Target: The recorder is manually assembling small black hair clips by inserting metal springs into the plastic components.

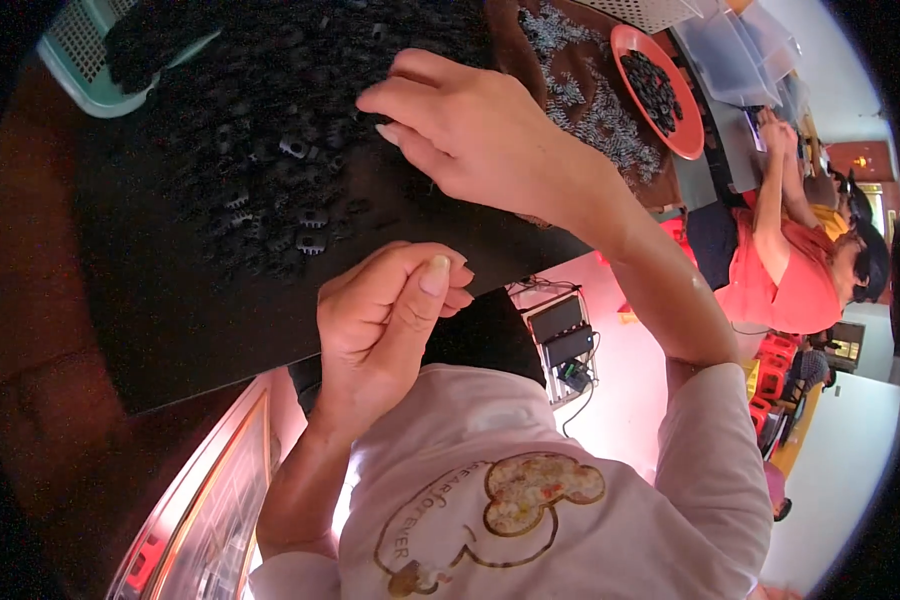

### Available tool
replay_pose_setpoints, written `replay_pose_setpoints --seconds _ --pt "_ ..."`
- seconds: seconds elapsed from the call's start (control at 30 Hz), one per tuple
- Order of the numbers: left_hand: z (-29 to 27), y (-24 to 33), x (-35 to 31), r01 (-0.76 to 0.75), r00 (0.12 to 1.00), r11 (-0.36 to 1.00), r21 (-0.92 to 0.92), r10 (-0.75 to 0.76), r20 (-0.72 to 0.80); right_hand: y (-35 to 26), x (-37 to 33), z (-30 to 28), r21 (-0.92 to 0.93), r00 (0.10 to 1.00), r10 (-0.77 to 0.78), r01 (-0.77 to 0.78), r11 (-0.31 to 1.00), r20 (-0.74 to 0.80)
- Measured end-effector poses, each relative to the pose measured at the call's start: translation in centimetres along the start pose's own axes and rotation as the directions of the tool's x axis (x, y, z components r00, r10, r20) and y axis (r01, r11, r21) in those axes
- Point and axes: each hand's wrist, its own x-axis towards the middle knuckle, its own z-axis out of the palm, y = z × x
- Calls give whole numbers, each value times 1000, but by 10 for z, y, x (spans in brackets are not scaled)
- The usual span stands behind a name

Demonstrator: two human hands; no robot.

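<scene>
My left hand (385, 315) is curled closed just above the near edge of the black tabletop. Its thumb presses against the bent fingers, and whatever lies inside is hidden. Over the black pile, my right hand (470, 130) reaches in with thumb and fingers drawn together. Between its fingertips I cannot make out what is held, if anything. Beneath and left of it spread many small black toothed claw-clip pieces (311, 243), some loose at the pile's near side. Right of my right hand, small silvery metal pieces, apparently springs (610, 130), are scattered on a brown cloth (665, 192).
An orange-red oval plate (692, 140) holds black pieces at the right. A green basket (100, 98) with black pieces stands far left. Clear plastic bins (725, 60) are at the back right. A co-worker in a red shirt (785, 285) works farther right, near stacked red stools (773, 365).
</scene>
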Motion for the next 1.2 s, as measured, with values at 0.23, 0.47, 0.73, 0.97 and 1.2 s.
replay_pose_setpoints --seconds 0.23,0.47,0.73,0.97,1.2 --pt "0 -1 -1 -18 1000 1000 16 18 -1 -5 9 20 -141 990 -78 93 986 114" --pt "-2 1 0 -13 1000 1000 2 13 15 5 -2 11 -77 994 -47 56 995 103" --pt "-2 2 1 -36 999 999 -6 36 16 2 -14 2 258 997 23 -3 966 -73" --pt "0 0 1 -16 1000 998 -53 15 -27 -11 -25 -11 438 987 159 -126 890 -38" --pt "1 -7 4 -31 991 975 -220 1 -136 -30 -45 -23 690 973 224 -197 697 52"
